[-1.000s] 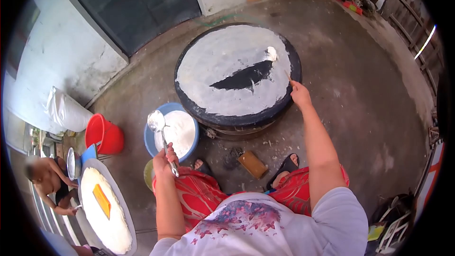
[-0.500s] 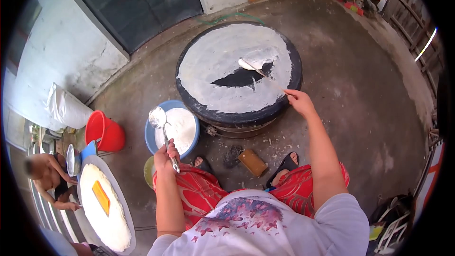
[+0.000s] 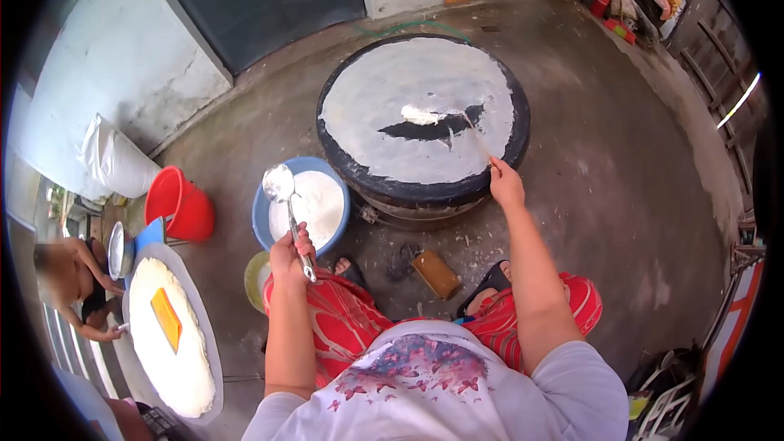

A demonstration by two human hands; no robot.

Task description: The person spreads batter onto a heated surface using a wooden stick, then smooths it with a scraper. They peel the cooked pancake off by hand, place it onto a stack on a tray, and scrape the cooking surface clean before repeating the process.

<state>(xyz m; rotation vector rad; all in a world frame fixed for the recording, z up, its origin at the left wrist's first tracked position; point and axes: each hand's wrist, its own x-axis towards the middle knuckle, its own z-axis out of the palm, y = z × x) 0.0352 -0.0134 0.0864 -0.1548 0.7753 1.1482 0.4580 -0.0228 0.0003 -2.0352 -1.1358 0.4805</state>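
My left hand grips the handle of a metal ladle, whose batter-smeared bowl is above the rim of a blue basin of white batter. In my right hand is a thin wooden stick; its far tip is over the right end of a dark bare gap. That gap lies in a white batter layer spread across a large round black griddle. A thick lump of batter sits at the gap's upper edge, apart from the stick.
A red bucket and a white sack stand at the left. Another person is beside a round board with a white sheet and an orange scraper. A brick lies between my feet.
The stick has moved right, off the lump of batter, which stays on the griddle. My left hand still holds the ladle by the basin. The whole view has shifted slightly.
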